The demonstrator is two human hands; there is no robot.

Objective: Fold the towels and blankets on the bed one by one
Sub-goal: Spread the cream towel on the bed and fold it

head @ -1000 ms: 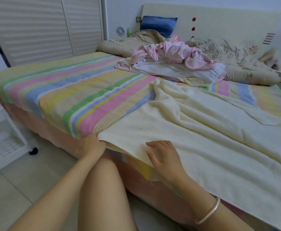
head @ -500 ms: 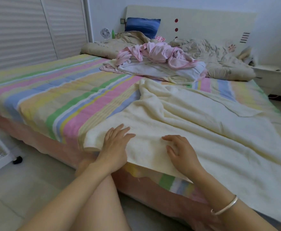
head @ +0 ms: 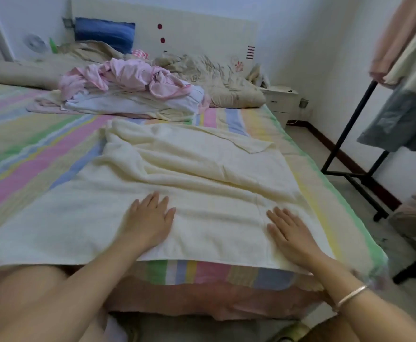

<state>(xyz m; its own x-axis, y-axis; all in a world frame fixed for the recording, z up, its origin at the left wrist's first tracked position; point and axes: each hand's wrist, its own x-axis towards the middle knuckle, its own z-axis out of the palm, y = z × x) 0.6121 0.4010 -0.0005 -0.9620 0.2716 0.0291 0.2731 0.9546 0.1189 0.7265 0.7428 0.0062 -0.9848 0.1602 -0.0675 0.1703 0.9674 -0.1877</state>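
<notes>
A large cream towel (head: 189,174) lies spread over the near end of the bed (head: 29,144), wrinkled across its middle, with its far right corner folded over. My left hand (head: 150,218) presses flat on the towel near its front edge, fingers straight. My right hand (head: 290,233) lies flat on the towel's right part, a silver bangle on its wrist. Further back on the striped sheet sits a heap of pink and white cloths (head: 128,92).
A beige quilt (head: 214,77) and a blue pillow (head: 104,35) lie against the headboard. A white nightstand (head: 280,99) stands right of the bed. A black clothes rack (head: 354,134) with hanging garments stands on the floor at the right.
Both hands slid to the right along the towel's front edge and now lie flat and further apart. The view has swung right, and the towel's near part looks smoother.
</notes>
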